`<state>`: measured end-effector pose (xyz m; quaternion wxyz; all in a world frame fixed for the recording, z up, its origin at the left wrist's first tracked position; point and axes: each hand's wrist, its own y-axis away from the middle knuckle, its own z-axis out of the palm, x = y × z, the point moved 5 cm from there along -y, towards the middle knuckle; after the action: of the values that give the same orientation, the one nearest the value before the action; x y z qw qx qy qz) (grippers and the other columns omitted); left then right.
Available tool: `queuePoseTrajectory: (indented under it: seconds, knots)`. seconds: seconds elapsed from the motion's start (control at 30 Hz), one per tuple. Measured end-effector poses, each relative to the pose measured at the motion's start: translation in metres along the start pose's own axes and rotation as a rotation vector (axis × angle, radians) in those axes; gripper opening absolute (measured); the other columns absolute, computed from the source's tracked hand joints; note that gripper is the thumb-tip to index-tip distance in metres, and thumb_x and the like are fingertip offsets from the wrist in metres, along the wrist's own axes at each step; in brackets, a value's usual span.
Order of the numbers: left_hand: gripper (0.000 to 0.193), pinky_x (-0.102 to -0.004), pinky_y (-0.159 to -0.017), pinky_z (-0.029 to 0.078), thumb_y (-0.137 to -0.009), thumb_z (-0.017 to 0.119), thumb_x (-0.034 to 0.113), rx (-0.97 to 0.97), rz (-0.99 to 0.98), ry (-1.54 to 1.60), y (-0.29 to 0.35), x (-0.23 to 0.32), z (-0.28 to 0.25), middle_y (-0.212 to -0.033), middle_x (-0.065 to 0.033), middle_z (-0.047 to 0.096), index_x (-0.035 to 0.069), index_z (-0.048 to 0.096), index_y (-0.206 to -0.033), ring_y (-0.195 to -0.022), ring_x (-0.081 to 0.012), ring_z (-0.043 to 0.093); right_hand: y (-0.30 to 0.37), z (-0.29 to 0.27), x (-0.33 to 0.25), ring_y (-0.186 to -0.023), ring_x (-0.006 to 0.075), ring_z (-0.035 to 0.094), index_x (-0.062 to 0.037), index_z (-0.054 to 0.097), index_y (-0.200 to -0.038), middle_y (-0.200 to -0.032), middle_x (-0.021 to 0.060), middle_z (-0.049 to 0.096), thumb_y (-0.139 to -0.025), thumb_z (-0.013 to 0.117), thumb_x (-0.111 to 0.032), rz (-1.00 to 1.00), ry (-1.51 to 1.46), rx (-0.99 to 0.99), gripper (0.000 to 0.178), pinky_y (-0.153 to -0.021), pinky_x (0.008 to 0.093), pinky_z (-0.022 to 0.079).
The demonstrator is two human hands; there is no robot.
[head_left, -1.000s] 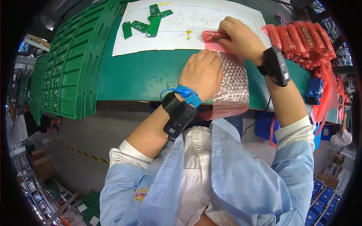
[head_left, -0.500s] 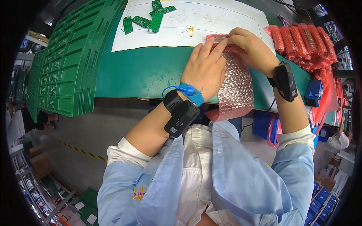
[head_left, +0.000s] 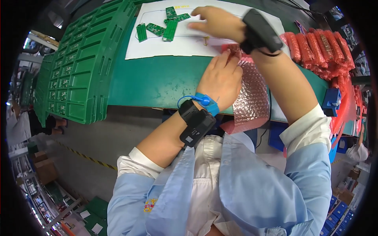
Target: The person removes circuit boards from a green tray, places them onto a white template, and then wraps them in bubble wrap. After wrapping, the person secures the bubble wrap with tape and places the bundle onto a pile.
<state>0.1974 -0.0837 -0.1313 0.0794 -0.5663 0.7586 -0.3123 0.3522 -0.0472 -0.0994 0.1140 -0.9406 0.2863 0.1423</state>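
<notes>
Head view. Left hand [head_left: 221,80] lies flat, fingers together, pressing the pink bubble-wrap bag [head_left: 252,98] down at the near edge of the green bench mat [head_left: 157,80]; the bag's lower end hangs over the bench edge. It pins the bag rather than clenching it. Right hand [head_left: 214,21] is open, fingers spread, reaching over the white sheet [head_left: 220,39] toward the small green circuit boards [head_left: 165,25]; nothing in it.

Judgement: keep the left palm steady so the bag mouth stays put, and lift one board by its edges, since several overlap.

Packages: a row of red-pink wrapped bundles [head_left: 315,49] lies along the right of the bench, touching one another. Stacked green moulded trays [head_left: 75,67] sit at left. A blue bin [head_left: 330,102] stands at the right bench edge. The sheet carries a thin outline and a small yellow mark; too small to tell more
</notes>
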Motion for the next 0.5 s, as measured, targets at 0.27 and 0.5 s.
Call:
queuePoseTrajectory:
  seconds: [0.27, 0.5]
  knots:
    - [0.028, -0.0448, -0.103, 0.036, -0.081, 0.059, 0.02, -0.102, -0.075, 0.066, 0.005, -0.002, 0.007, -0.11, -0.0164, 0.064, 0.003, 0.068, -0.101, -0.114, -0.0336, 0.051, -0.024, 0.043, -0.067, -0.097, 0.0372, 0.064, -0.0077, 0.063, -0.119, -0.103, 0.0182, 0.067, -0.087, 0.065, -0.039, -0.21, 0.165, 0.056, 0.045, -0.087, 0.0438, 0.051]
    - [0.028, -0.0436, -0.103, 0.036, -0.082, 0.058, 0.02, -0.083, -0.048, -0.005, 0.003, -0.004, 0.005, -0.114, -0.016, 0.063, 0.003, 0.068, -0.101, -0.12, -0.0324, 0.048, 0.004, 0.001, -0.042, -0.086, 0.0358, 0.065, -0.0029, 0.063, -0.113, -0.091, 0.0216, 0.066, -0.083, 0.058, -0.012, -0.117, 0.032, 0.132, 0.031, -0.08, 0.0427, 0.052]
